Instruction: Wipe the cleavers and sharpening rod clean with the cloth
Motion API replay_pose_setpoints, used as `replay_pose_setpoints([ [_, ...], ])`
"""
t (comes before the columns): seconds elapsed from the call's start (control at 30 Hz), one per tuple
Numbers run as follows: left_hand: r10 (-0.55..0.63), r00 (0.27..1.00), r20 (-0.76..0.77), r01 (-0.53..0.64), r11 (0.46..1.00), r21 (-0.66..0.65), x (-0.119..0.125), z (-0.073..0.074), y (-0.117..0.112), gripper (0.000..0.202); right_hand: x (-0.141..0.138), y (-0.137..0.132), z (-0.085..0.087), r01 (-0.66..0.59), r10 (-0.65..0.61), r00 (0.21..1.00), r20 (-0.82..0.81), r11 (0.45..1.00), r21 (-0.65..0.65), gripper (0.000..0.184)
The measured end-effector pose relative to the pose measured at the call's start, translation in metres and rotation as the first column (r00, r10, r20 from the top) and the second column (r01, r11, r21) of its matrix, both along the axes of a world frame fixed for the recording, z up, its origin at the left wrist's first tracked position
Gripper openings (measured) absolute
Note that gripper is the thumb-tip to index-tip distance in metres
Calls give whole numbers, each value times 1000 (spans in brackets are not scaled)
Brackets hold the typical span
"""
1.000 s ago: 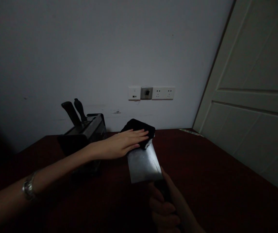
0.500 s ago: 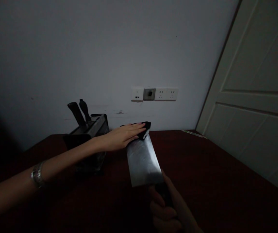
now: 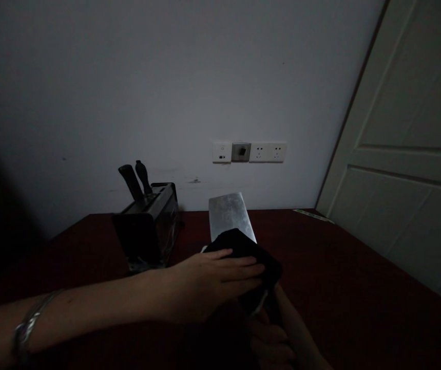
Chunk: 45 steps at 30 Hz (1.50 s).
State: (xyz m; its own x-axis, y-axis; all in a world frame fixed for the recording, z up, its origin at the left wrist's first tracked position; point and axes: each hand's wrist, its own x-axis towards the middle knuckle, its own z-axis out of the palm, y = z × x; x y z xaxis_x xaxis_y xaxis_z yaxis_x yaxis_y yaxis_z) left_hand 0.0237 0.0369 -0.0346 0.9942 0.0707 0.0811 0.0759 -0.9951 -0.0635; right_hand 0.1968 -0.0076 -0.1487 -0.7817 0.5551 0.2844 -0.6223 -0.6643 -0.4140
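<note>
A broad steel cleaver [image 3: 228, 216] points away from me over the dark red table [image 3: 339, 277]. My right hand [image 3: 277, 339], low in the view, is closed round its dark handle. My left hand [image 3: 208, 282] lies flat, fingers stretched out, pressing a black cloth [image 3: 251, 252] onto the near part of the blade, close to the handle. A bracelet sits on my left wrist. The far half of the blade shows bare beyond the cloth.
A dark knife block [image 3: 149, 223] with two black handles sticking up stands at the back left by the wall. Wall sockets [image 3: 249, 152] are above the table. A white door [image 3: 408, 169] stands at the right.
My left hand has slid the black cloth from the blade's far tip back along the cleaver toward the handle. The far end of the blade is now uncovered.
</note>
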Motion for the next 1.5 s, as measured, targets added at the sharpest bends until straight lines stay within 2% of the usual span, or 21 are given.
replay_pose_setpoints([
  [0.13,69,997,36,-70,997,18,-4,5,18,66,-2,-4,9,21,-21,999,-25,1000,-5,44],
  [0.3,227,962,153,-234,972,35,-13,26,54,47,-4,-12,23,83,-82,995,55,996,-16,44],
  [0.43,242,954,178,-252,967,37,-14,35,73,44,-5,-15,27,95,-93,994,51,995,-26,45],
  [0.53,214,963,165,-223,974,40,-11,31,69,44,-4,-14,26,66,-66,998,16,998,-21,42],
  [0.7,124,991,56,-126,992,24,-6,16,32,52,-1,-7,15,64,-68,993,-94,997,-42,40],
  [0.8,100,995,12,-101,995,27,-6,15,24,59,-2,-6,13,44,-48,992,-115,998,-40,41],
  [0.87,132,991,33,-133,990,47,-7,20,32,53,-4,-7,15,32,-35,996,-78,999,-36,39],
  [1.0,202,974,103,-211,974,83,-10,33,62,43,-6,-13,21,44,-46,998,-39,998,-40,37],
  [1.1,194,970,146,-210,972,101,-9,37,74,43,-5,-15,25,36,-37,999,-40,999,-24,37],
  [1.17,167,975,148,-183,977,108,-6,36,70,45,-3,-14,27,48,-49,998,-44,999,-20,37],
  [1.27,117,990,76,-123,989,85,-1,28,47,51,1,-11,24,72,-74,995,-61,997,-30,38],
  [1.4,18,997,-70,-17,1000,7,3,16,9,68,4,-4,10,14,-13,988,-157,1000,5,48],
  [1.5,-7,996,-87,7,1000,0,1,15,0,68,5,-4,7,-5,8,984,-178,1000,19,48],
])
